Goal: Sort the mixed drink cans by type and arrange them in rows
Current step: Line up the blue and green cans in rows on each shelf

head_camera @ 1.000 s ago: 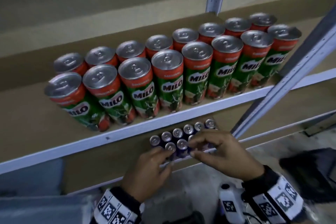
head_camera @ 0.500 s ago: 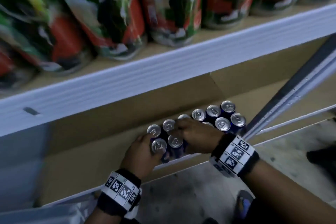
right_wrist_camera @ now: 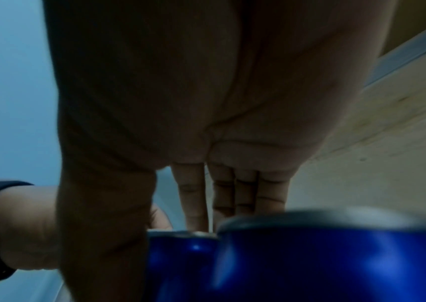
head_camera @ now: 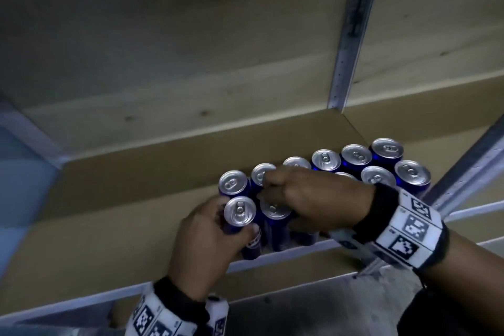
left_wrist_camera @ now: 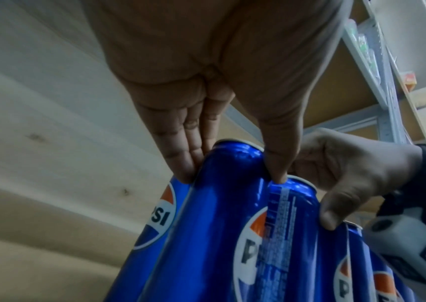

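The left hand (head_camera: 203,237) grips the front-left slim blue aluminium Pepsi can (head_camera: 240,215); the right hand (head_camera: 313,196) seemingly grips its neighbour (head_camera: 274,222). A sideways nudge could topple the packed rows.

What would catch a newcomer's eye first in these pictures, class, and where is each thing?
First, the cluster of tall blue Pepsi cans with silver tops, standing in two rows on the brown cardboard-lined lower shelf. Next, the left hand grips the front-left can, while the right hand reaches over the neighbouring can tops.
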